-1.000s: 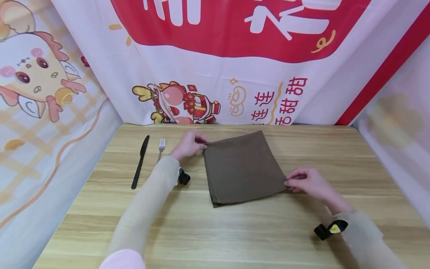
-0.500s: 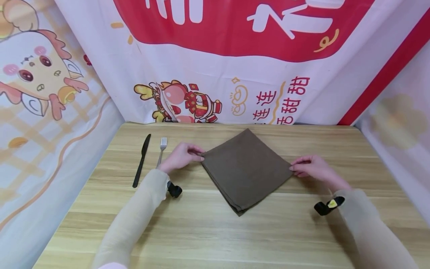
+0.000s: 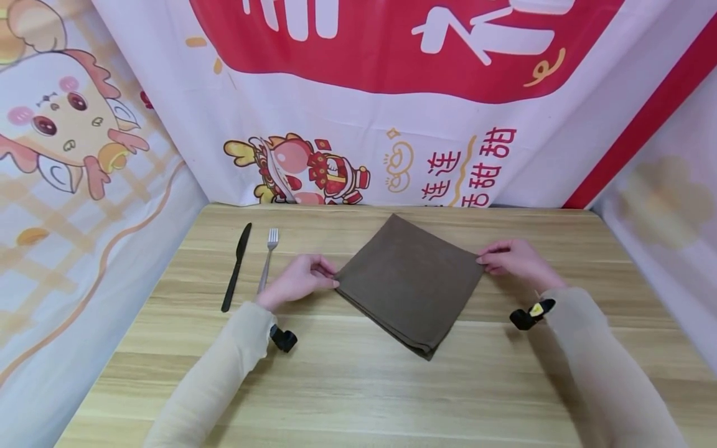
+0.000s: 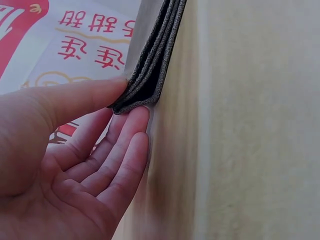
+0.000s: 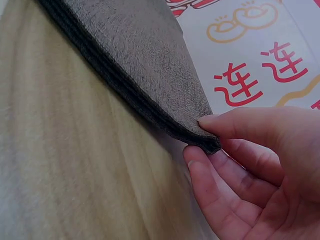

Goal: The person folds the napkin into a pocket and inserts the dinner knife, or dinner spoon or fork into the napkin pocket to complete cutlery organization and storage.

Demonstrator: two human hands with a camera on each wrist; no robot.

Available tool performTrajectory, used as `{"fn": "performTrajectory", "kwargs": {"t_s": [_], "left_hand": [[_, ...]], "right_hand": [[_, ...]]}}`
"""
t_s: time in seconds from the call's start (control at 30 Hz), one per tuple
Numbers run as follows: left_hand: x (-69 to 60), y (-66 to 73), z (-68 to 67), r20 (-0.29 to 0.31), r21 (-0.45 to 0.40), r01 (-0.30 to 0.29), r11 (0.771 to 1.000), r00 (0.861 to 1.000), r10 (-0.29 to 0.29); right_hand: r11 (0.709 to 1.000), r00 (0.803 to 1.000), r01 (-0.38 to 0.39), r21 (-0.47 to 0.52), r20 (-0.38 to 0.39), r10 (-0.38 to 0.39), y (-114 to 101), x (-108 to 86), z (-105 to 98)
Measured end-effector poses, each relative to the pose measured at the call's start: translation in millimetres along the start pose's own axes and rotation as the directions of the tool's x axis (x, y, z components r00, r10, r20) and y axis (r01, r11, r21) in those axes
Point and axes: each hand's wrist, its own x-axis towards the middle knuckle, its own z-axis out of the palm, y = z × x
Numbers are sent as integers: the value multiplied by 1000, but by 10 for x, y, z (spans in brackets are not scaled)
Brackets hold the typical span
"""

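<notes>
A dark brown cloth napkin (image 3: pixel 409 283), folded into a layered square, lies turned at an angle on the wooden table. My left hand (image 3: pixel 299 280) pinches its left corner between thumb and fingers; in the left wrist view several stacked layers of the napkin (image 4: pixel 157 55) show at that corner. At the opposite corner, my right hand (image 3: pixel 518 260) pinches the cloth, thumb on top and fingers below. The right wrist view shows the thick folded edge of the napkin (image 5: pixel 135 65) running away from the right hand (image 5: pixel 260 170).
A fork (image 3: pixel 269 255) lies just left of my left hand, its handle end partly behind the wrist. Further left is a black knife (image 3: pixel 238 267). A printed curtain (image 3: pixel 358 112) hangs along the table's (image 3: pixel 358 398) back edge, with more cloth at both sides.
The napkin has turned clockwise between my hands. My left hand has come nearer and slightly left, while my right hand has moved away toward the back. Both keep hold of their corners.
</notes>
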Motion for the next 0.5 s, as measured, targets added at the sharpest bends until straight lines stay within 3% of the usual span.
{"fn": "performTrajectory", "kwargs": {"t_s": [0.27,0.5], "left_hand": [[-167,14,78,16,-26,7,1000,1000,-6],[-324,61,155,30,-26,-11,1000,999,12]], "right_hand": [[999,999,-20,-43,-39,18,-31,173,5],[1000,995,-19,25,-99,22,-64,302,81]]}}
